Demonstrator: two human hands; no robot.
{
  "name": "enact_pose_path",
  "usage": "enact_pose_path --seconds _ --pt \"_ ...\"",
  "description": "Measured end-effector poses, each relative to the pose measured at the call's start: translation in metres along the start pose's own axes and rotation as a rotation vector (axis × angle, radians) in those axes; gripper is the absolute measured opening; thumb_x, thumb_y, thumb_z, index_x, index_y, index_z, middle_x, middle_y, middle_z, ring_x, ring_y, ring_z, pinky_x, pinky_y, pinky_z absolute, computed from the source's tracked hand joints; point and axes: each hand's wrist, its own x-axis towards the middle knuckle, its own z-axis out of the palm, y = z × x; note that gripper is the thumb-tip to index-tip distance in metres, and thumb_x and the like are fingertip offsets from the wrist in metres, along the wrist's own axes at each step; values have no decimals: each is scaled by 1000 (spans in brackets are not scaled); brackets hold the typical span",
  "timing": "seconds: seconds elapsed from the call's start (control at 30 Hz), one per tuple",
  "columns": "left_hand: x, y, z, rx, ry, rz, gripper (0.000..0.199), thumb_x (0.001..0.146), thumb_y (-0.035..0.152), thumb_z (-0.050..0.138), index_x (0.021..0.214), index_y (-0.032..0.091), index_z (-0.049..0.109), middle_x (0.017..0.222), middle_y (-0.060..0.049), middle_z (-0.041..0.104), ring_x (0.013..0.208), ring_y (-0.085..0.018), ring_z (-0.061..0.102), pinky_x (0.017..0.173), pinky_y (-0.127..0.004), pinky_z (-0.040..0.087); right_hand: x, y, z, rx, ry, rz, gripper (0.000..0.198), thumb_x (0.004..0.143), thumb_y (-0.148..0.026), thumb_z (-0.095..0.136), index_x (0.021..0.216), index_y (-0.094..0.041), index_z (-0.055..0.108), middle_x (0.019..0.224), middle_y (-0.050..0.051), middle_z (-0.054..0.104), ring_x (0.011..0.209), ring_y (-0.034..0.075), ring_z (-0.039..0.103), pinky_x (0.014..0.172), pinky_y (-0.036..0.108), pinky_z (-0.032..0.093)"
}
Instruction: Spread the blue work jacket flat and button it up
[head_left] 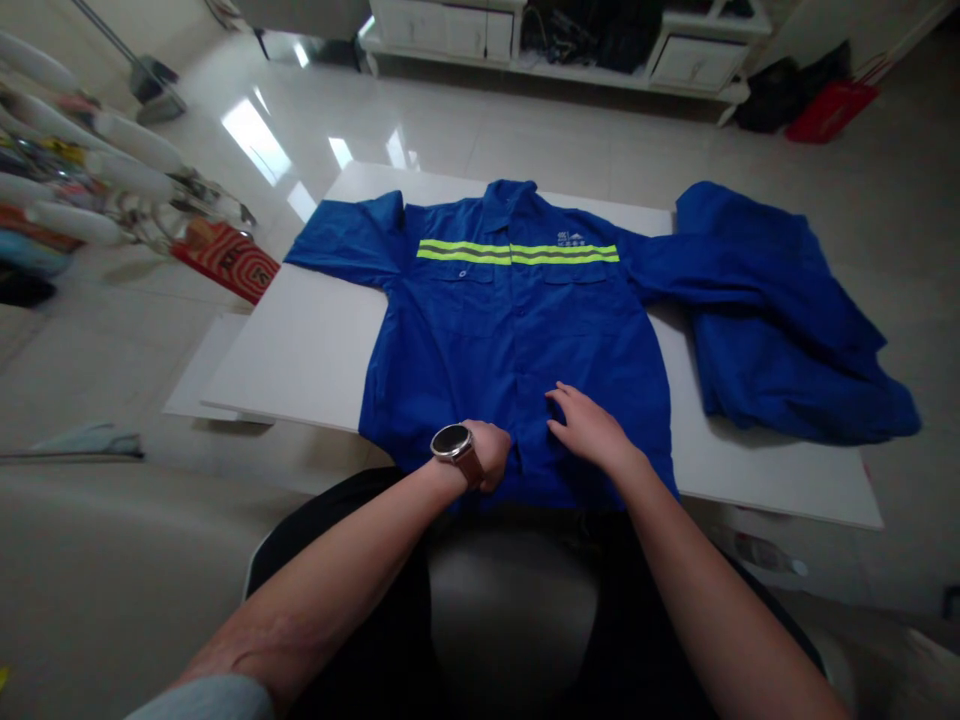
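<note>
A blue work jacket (465, 360) lies front side up, its collar away from me and a yellow-green reflective band (517, 254) across the chest. My left hand (491, 455), with a round watch (452, 442) on its wrist, is closed at the jacket's front opening near the hem. Its fingertips are hidden, but it seems to pinch the fabric there. Just to the right, my right hand (589, 425) hovers over or rests lightly on the lower front, fingers apart and holding nothing. Both sleeves are spread out sideways.
A white board-like table (300, 350) bears the jacket. More folded blue cloth (795, 330) lies at its right end, under the sleeve. A clear bottle (769, 552) is on the floor at right. A red patterned bag (225, 262) and a rack stand left; a white cabinet (442, 28) stands behind.
</note>
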Motion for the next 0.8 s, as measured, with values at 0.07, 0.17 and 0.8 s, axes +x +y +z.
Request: enact_pose_path --seconds 0.07,0.17,0.8 --pt "-5 -4 -10 -1 -156 28 16 64 15 84 59 13 69 74 -8 74 76 -22 72 86 -36 59 -3 -4 -7 -33 -19 17 50 97 -26 56 146 -16 52 158 14 42 141 29 46 114 43 42" --pt "-6 -15 -18 -16 25 50 21 73 35 81 75 15 75 87 -10 77 85 -25 73 84 -35 59 -6 -10 -13 -74 1 30 38 98 -31 55 134 -20 61 135 12 63 116 30 64 96 42 51" --pt "18 -39 -10 -107 542 -35 24 93 32 57 108 18 69 115 -14 71 107 -33 69 89 -42 55 12 -45 7 -79 127 -155 27 100 -24 52 114 -17 73 111 12 69 101 26 64 84 35 49"
